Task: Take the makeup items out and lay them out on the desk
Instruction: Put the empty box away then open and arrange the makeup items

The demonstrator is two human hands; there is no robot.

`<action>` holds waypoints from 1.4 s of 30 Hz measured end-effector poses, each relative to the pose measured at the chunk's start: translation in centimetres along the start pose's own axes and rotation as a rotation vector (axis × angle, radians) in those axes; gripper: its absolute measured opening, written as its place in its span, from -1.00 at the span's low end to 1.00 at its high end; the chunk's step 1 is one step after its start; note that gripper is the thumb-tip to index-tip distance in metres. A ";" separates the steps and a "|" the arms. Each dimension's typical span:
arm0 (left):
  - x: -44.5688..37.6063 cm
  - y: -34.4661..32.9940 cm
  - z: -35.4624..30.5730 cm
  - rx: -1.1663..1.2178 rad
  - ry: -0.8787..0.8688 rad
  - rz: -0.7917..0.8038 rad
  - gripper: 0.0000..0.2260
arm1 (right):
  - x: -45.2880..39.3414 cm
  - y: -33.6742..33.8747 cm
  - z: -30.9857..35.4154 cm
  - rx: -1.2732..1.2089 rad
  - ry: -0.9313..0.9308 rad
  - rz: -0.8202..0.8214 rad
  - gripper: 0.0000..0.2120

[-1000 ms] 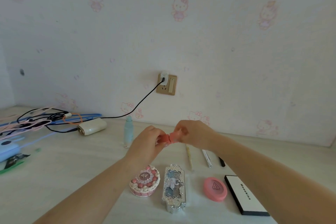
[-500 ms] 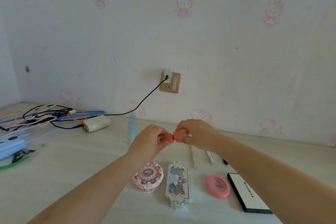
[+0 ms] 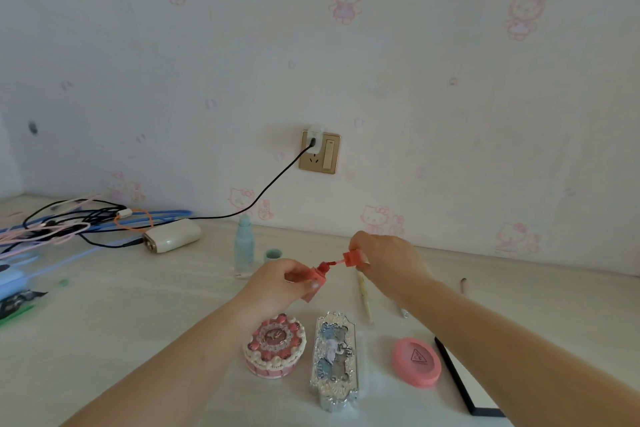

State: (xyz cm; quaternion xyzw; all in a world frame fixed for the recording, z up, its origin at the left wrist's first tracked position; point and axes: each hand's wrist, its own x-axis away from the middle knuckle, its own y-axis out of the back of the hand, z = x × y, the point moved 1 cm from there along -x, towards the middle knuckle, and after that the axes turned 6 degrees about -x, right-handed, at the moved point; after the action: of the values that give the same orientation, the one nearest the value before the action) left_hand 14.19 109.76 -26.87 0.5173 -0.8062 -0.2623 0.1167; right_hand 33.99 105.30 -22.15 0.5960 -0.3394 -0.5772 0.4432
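The pink round compact (image 3: pixel 416 361) below the right hand (image 3: pixel 384 256) carries a dark triangle emblem on its lid, the letters inside it too small to read; no other writing is legible, and the black-edged white palette (image 3: pixel 465 380) lies partly hidden beneath the right forearm; the left hand (image 3: pixel 278 282) is closed around a coral lip gloss bottle (image 3: pixel 317 276), held above the worktop (image 3: pixel 121 322) with its neck tilted up toward the right hand; the right hand pinches the coral cap (image 3: pixel 351 258), and the thin applicator stem (image 3: pixel 331 262) spans the short gap between cap and bottle, its tip at the bottle's neck; whether any gloss is left inside cannot be told; just below the left hand rests 1 round cake-shaped case (image 3: pixel 275 350), closed, and just right of it 1 ornate silver case (image 3: pixel 334 360) with a blue and white relief lid, also closed; a pale yellow pencil (image 3: pixel 363 298) lies between the 2 hands' wrists on the worktop, and a small brown-tipped stick (image 3: pixel 463 285) lies beyond the right forearm; beyond the left hand stands a pale blue bottle (image 3: pixel 243 248), upright and uncapped, contents unclear, with its small blue cap (image 3: pixel 273 255) just beside it; well to the left of the left hand lie a cream charger block (image 3: pixel 172 236) and a tangle of cables (image 3: pixel 69 224); a black cord runs up to the wall socket (image 3: pixel 319 152).
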 end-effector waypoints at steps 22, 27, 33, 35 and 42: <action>-4.4 -0.8 3.7 -0.311 0.095 -0.130 -0.92 | -4.2 -9.9 1.7 -0.831 -0.550 0.089 -0.87; -4.5 -0.9 3.7 -0.342 0.064 -0.174 -0.88 | -4.6 -10.7 2.1 -0.753 -0.524 0.139 -0.83; -4.5 -0.7 3.6 -0.333 0.066 -0.162 -0.89 | -4.4 -10.9 2.1 -0.743 -0.518 0.153 -0.56; -4.4 -0.7 3.4 -0.303 0.087 -0.144 -0.92 | -4.2 -10.5 2.0 -0.823 -0.525 0.125 -0.40; -2.5 0.7 3.3 -0.307 0.138 -0.108 -0.55 | -2.3 -6.4 -2.3 -0.902 -0.607 -0.067 -0.49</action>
State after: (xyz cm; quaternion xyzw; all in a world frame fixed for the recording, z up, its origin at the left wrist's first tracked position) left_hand 13.26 113.18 -29.01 0.5526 -0.7178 -0.3521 0.2354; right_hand 35.31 110.11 -27.24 0.1636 -0.1515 -0.8256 0.5184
